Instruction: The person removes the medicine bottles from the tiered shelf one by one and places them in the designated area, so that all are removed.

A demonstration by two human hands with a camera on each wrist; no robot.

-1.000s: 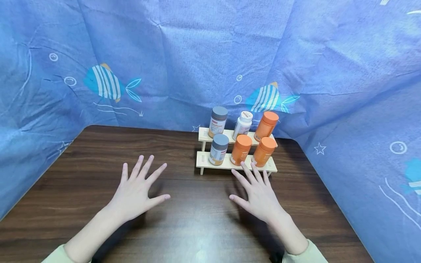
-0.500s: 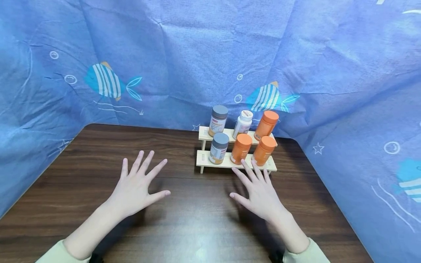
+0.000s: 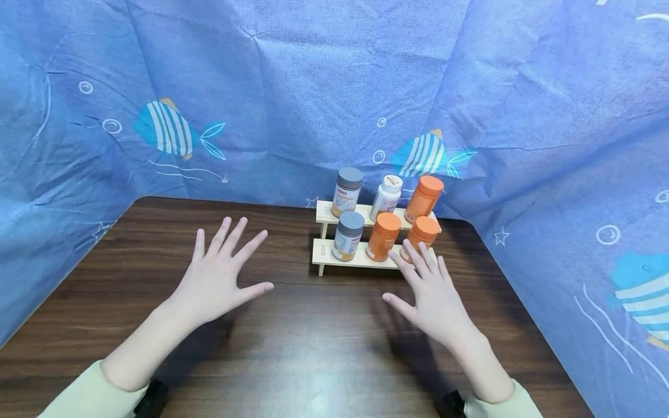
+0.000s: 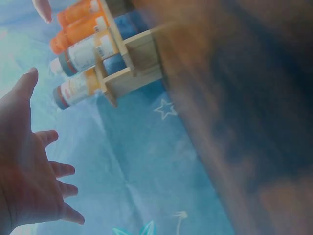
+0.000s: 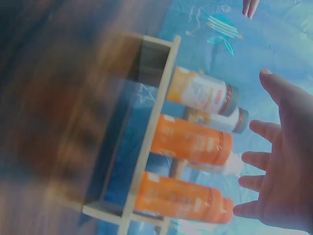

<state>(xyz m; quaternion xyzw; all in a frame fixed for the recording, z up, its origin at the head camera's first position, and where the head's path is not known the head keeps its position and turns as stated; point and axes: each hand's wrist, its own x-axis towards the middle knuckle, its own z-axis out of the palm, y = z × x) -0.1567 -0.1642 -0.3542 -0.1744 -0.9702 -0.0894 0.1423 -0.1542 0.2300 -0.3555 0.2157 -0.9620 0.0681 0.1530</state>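
1. The dark wooden tabletop [image 3: 130,273] lies open across its left half and along the near edge, with bare room between the two hands.
2. The two-step pale wooden rack [image 3: 334,255] blocks the far right, six bottles standing close together on it.
3. Blue fish-print cloth [image 3: 292,81] walls the back and both sides.

The left hand [image 4: 24,171], fingers spread, hovers near the wooden rack [image 4: 128,61] of bottles [image 4: 78,54].

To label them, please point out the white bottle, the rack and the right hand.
white bottle [image 3: 385,199], head view, its label.
rack [image 3: 325,252], head view, lower shelf's left end.
right hand [image 3: 438,299], head view, its back.
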